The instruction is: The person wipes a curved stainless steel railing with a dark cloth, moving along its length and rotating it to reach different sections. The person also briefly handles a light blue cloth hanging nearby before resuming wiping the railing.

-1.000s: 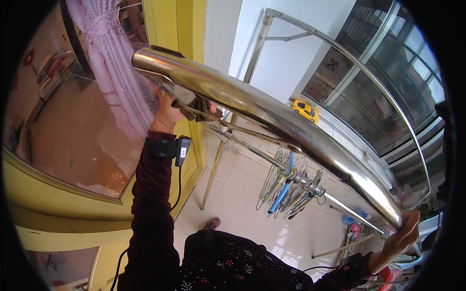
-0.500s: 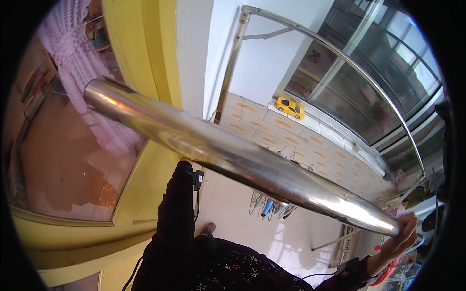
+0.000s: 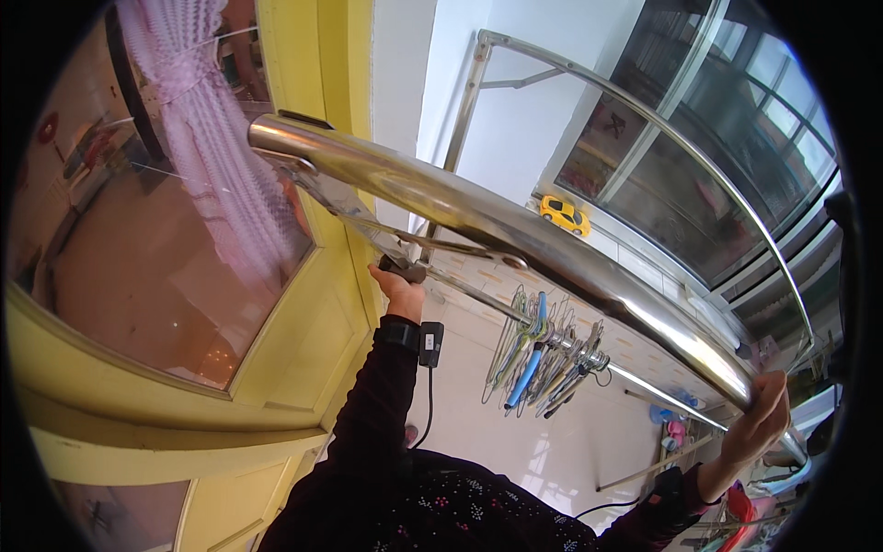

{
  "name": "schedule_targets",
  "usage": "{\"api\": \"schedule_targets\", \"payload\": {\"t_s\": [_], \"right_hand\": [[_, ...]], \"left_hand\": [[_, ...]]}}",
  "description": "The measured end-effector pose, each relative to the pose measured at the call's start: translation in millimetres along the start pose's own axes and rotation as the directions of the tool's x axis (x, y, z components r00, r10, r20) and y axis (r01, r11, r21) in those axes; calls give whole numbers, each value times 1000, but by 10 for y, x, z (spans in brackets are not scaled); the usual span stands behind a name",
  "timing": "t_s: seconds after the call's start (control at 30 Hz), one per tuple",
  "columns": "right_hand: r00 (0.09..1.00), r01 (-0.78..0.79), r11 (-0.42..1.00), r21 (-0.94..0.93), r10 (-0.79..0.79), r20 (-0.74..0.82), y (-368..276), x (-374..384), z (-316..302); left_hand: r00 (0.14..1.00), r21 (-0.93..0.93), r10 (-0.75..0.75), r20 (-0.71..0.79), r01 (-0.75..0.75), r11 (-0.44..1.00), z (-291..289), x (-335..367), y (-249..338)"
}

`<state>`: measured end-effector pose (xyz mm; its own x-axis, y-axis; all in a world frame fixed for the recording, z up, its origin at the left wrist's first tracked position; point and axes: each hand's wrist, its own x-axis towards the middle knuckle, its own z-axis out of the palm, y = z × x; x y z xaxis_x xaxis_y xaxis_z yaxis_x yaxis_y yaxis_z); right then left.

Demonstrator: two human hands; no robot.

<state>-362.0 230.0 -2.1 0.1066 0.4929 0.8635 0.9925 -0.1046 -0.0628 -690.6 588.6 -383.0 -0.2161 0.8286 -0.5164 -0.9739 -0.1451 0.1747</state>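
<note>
Silver tube point(image 3: 460, 207), glossy, dark-streaked, slants above fingers of left hand point(image 3: 402, 296), pinching dark fitting point(image 3: 405, 270); right hand's point(image 3: 762, 425) fingers curl round tube's end.

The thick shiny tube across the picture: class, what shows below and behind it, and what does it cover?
Below the tube, clothes hangers hang on a thinner rod. Behind it, an upright post shows above and seems to reappear below; the stretch between is covered.

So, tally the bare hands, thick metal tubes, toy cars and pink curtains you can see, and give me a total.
Left hand and right hand: 2
Thick metal tube: 1
Yellow toy car: 1
Pink curtain: 1
Total: 5
</note>
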Motion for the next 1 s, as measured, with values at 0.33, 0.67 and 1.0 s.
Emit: {"api": "schedule_targets", "payload": {"t_s": [0.33,0.67,1.0], "right_hand": [[997,43,997,-70,-47,-60,8,20,51],[995,73,994,-81,-78,-61,24,14,39],[1000,16,999,-37,-16,-5,36,-13,4]], "left_hand": [[915,33,351,199,-364,931,1072,-1668,627],[395,106,743,539,-908,406,1268,-1831,759],[935,379,335,114,-353,856,-27,-164,-23]]}}
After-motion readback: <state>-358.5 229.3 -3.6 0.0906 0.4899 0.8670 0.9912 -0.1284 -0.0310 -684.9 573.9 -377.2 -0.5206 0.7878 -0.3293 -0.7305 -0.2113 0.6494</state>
